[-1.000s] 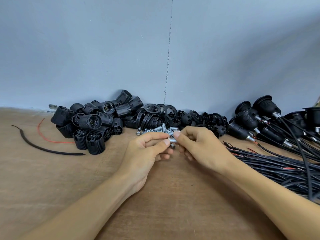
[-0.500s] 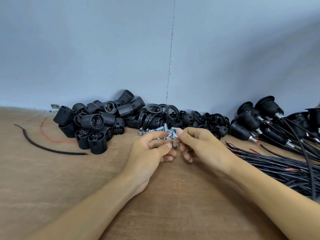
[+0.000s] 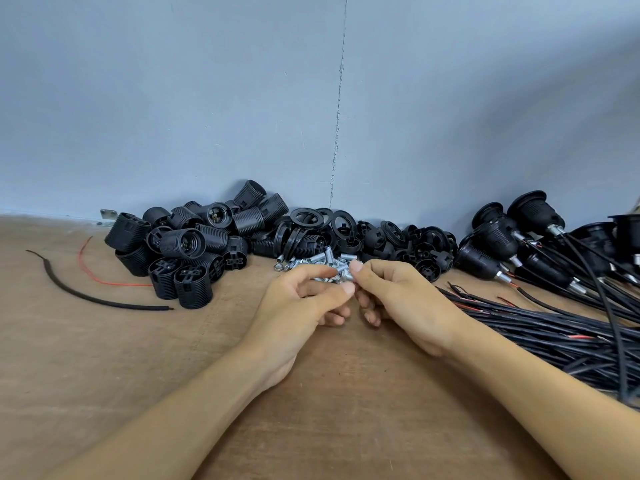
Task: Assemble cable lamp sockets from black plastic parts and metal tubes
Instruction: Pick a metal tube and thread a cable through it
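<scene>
The desk (image 3: 104, 375) showed open wood along its near side; cables (image 3: 554, 341) crowded its right edge, black plastic parts (image 3: 194, 251) lined the wall (image 3: 207, 98). The left hand (image 3: 298, 313) and right hand (image 3: 408, 306) met, curled fingers narrowly pinching one metal tube (image 3: 345, 274), just beside the loose tube pile (image 3: 311, 260)

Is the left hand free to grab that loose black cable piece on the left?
Probably not at once: left hand and right hand together pinch a metal tube. Otherwise the table toward the cable piece looks unobstructed.
</scene>
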A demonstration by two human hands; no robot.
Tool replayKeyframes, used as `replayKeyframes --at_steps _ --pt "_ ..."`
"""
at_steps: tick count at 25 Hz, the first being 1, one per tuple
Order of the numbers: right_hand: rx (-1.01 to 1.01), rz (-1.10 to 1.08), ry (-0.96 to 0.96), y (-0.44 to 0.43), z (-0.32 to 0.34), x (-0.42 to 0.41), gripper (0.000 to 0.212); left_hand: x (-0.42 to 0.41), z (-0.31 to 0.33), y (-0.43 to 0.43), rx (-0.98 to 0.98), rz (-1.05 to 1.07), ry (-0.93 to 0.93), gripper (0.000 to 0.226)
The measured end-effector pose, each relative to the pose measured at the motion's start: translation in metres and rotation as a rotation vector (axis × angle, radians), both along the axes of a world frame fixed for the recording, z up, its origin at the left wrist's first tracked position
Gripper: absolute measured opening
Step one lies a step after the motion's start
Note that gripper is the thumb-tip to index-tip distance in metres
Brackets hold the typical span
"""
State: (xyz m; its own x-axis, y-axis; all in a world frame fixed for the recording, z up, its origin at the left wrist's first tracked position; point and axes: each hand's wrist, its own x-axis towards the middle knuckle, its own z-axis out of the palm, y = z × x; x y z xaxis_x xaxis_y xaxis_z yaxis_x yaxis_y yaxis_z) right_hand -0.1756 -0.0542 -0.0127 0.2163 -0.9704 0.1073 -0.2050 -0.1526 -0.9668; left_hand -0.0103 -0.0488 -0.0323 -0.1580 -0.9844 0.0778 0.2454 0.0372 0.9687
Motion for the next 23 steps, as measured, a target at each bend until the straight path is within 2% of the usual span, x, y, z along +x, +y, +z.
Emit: replayKeyframes --at_steps 2,4,7,14,18,23 --pt "-0.008 0.013 0.017 0.0008 0.0005 -0.0001 0.036 -0.0012 0.0009 -0.0001 0.009 0.007 0.012 0.036" --pt "0.007 0.017 -0.003 0.0005 0.0014 -0.0009 0.036 -0.0009 -0.0010 -0.0014 0.015 0.030 -0.018 0.025" --pt "0.041 0.010 -0.041 0.0001 0.0022 -0.0016 0.036 0.0006 -0.0020 -0.0012 0.026 0.018 -0.068 0.034" --pt "0.014 0.030 0.005 0.0012 0.0023 -0.0007 0.036 -0.0014 0.0017 0.0002 0.017 0.019 -0.023 0.024" --pt "0.043 0.027 -0.017 0.0006 0.0032 -0.0011 0.037 0.0011 0.0007 0.0004 0.033 0.014 -0.092 0.035" --pt "0.023 0.035 0.011 0.0010 0.0016 -0.0009 0.038 -0.0017 0.0037 0.0022 0.015 -0.005 -0.025 0.029"
